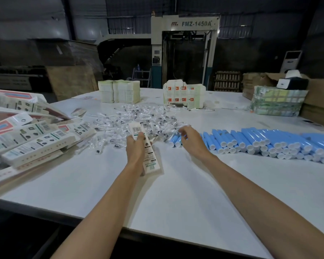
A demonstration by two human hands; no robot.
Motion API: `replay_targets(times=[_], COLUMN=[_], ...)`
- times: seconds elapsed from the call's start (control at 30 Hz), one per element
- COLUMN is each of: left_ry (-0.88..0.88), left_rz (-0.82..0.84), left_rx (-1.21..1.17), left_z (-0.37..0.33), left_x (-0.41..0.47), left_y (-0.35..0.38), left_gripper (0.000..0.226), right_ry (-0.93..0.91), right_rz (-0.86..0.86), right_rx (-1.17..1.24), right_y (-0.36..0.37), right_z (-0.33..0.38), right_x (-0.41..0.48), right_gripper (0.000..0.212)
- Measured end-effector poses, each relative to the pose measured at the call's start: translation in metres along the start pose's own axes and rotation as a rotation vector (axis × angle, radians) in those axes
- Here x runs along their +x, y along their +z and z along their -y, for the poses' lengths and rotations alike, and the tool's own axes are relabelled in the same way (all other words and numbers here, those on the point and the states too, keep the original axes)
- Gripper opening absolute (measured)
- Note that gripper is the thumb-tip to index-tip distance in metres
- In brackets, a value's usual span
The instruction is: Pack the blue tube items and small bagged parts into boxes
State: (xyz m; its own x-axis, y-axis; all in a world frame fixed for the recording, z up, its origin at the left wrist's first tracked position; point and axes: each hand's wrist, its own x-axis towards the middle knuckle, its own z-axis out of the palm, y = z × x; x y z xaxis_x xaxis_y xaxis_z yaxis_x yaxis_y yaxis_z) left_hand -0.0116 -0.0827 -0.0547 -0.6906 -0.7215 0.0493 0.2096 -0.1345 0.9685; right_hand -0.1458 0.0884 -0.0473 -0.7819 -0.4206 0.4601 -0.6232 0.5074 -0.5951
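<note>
My left hand (134, 148) grips a long white printed box (146, 148) above the middle of the white table (176, 193), its barcode end pointing away from me. My right hand (190, 137) hovers with fingers curled over the left end of the row of blue tubes with white caps (266, 143); whether it holds one is hidden. A heap of small clear bagged parts (137, 118) lies just beyond both hands.
Filled white boxes (32, 141) are piled at the left. Stacks of flat cartons (120, 91) (184, 95) stand at the back, a wrapped bundle (277, 101) and brown cardboard boxes (318, 101) at the right. A large machine (185, 49) is behind the table.
</note>
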Motion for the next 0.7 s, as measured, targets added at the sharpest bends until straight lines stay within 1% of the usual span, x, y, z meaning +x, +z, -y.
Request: replay_targets(times=[0.07, 0.2, 0.23, 0.3, 0.37, 0.43, 0.53, 0.63, 0.7], left_ry=[0.018, 0.081, 0.095, 0.109, 0.114, 0.14, 0.174, 0.164, 0.158], left_rz=[-0.028, -0.023, -0.008, 0.021, 0.046, 0.07, 0.087, 0.111, 0.129], left_rx=[0.007, 0.042, 0.05, 0.064, 0.051, 0.038, 0.06, 0.04, 0.023], left_z=[0.001, 0.002, 0.003, 0.003, 0.002, 0.003, 0.003, 0.002, 0.002], left_x=[0.001, 0.0, 0.0, -0.002, -0.005, -0.005, -0.006, -0.009, -0.009], left_y=[-0.001, 0.0, 0.001, 0.003, 0.005, 0.006, 0.005, 0.006, 0.008], left_gripper=[0.011, 0.008, 0.011, 0.024, 0.025, 0.018, 0.013, 0.016, 0.021], right_ry=[-0.058, -0.11, -0.133, -0.187, -0.215, -0.211, -0.219, -0.253, -0.294], right_rz=[0.051, 0.01, -0.001, 0.004, 0.031, 0.04, 0.016, -0.01, -0.02], right_rx=[-0.094, -0.326, -0.397, -0.523, -0.623, -0.662, -0.668, -0.698, -0.73], right_y=[0.011, 0.027, 0.031, 0.037, 0.041, 0.044, 0.047, 0.044, 0.037], right_z=[-0.001, 0.003, 0.004, 0.008, 0.01, 0.011, 0.011, 0.012, 0.011], right_x=[0.007, 0.028, 0.033, 0.043, 0.049, 0.051, 0.048, 0.042, 0.038], right_gripper=[0.029, 0.033, 0.035, 0.037, 0.034, 0.031, 0.037, 0.04, 0.038])
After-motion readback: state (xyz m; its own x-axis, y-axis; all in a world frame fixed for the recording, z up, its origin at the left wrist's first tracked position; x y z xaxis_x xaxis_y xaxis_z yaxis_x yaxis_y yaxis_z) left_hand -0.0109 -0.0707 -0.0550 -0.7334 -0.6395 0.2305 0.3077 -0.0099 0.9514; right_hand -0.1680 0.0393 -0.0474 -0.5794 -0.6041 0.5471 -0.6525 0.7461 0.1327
